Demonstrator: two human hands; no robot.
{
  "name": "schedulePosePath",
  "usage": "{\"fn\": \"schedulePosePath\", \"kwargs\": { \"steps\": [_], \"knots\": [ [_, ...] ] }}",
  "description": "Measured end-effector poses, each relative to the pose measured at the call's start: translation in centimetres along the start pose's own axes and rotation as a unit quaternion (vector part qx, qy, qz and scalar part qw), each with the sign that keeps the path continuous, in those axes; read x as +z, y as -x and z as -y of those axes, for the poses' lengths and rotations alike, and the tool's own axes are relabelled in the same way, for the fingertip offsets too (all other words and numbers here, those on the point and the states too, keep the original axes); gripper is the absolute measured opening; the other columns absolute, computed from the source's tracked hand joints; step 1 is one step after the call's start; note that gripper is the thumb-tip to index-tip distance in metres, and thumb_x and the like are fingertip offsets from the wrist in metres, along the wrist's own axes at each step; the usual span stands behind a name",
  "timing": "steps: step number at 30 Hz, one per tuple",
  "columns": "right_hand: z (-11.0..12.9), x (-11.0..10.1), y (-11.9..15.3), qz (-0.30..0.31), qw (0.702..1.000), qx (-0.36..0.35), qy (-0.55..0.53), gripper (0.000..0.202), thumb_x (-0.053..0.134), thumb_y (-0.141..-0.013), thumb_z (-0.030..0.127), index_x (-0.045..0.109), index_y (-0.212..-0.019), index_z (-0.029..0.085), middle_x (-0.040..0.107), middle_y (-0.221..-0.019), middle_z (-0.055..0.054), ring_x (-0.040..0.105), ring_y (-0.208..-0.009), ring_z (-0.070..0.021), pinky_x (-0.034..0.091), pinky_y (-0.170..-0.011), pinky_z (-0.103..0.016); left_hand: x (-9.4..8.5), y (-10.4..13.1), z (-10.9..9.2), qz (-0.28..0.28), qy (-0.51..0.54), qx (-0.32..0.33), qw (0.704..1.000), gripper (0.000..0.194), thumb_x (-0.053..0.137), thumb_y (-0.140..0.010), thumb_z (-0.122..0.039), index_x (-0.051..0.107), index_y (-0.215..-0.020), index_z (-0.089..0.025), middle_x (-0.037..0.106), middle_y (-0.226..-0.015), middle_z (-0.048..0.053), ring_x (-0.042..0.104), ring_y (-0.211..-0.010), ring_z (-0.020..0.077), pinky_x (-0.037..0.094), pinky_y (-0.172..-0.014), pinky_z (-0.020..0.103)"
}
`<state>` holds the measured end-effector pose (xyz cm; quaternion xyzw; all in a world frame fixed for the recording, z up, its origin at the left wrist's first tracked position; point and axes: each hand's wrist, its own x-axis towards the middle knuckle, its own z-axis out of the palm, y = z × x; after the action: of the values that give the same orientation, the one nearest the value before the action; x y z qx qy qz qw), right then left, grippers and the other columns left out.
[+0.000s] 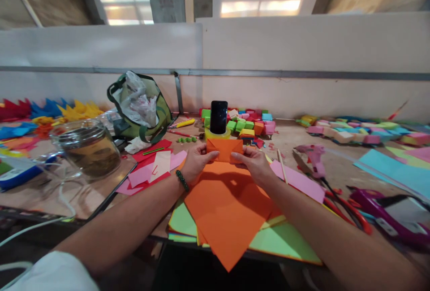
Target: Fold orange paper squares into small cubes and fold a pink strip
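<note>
Between my two hands is a small folded piece of orange paper (224,150), held upright with creases showing on its face. My left hand (198,160), with a dark beaded bracelet on the wrist, pinches its left end. The right end is gripped by my right hand (253,162), thumb in front. Below lies a large orange paper sheet (228,210), one corner pointing toward me, on top of light green sheets (289,239). Just behind the folded paper a dark phone (218,117) stands upright in a yellow tape roll (221,135).
Folded paper blocks (247,123) sit behind the phone, more (369,130) at right. A pink glue gun (314,158), red-handled scissors (352,212) and a purple device (393,214) lie right. At left stand a glass jar (89,147) and a green bag (161,102); pink paper scraps (144,176) lie nearer.
</note>
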<state>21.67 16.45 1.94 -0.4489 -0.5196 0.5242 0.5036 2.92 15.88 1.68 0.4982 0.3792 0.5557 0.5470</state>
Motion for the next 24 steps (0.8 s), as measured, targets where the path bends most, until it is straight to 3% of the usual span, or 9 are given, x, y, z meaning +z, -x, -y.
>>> {"fn": "schedulePosePath", "kwargs": {
  "steps": [6,16,24],
  "knots": [
    [0.27,0.07,0.00,-0.028,0.999,-0.012,0.023,0.034,0.080,-0.053,0.038,0.070,-0.078,0.018,0.071,-0.075,-0.003,0.062,-0.064,-0.0145,0.047,-0.060,-0.027,-0.35,-0.13,0.22,0.012,-0.003,-0.103,0.995,0.040,0.079,-0.062,-0.039,0.070,-0.092,-0.014,0.071,-0.094,0.009,0.068,-0.071,0.0147,0.044,-0.055,0.019],
    [0.29,-0.22,-0.23,-0.010,1.000,0.006,0.018,0.037,0.080,-0.054,0.035,0.068,-0.084,0.018,0.071,-0.084,-0.006,0.063,-0.067,-0.0151,0.047,-0.057,-0.025,-0.51,-0.34,0.40,-0.015,-0.027,-0.089,0.996,0.032,0.079,-0.061,-0.034,0.073,-0.087,-0.016,0.072,-0.087,0.006,0.063,-0.067,0.0113,0.042,-0.059,0.020],
    [-0.03,-0.42,-0.41,0.038,0.999,0.002,0.001,0.027,0.075,-0.057,0.029,0.066,-0.079,0.016,0.066,-0.074,-0.002,0.055,-0.058,-0.0113,0.044,-0.052,-0.023,-0.55,-0.10,0.30,-0.004,-0.037,-0.090,0.995,0.032,0.078,-0.062,-0.035,0.074,-0.088,-0.018,0.071,-0.087,0.005,0.061,-0.064,0.0099,0.042,-0.058,0.019]
  ]
}}
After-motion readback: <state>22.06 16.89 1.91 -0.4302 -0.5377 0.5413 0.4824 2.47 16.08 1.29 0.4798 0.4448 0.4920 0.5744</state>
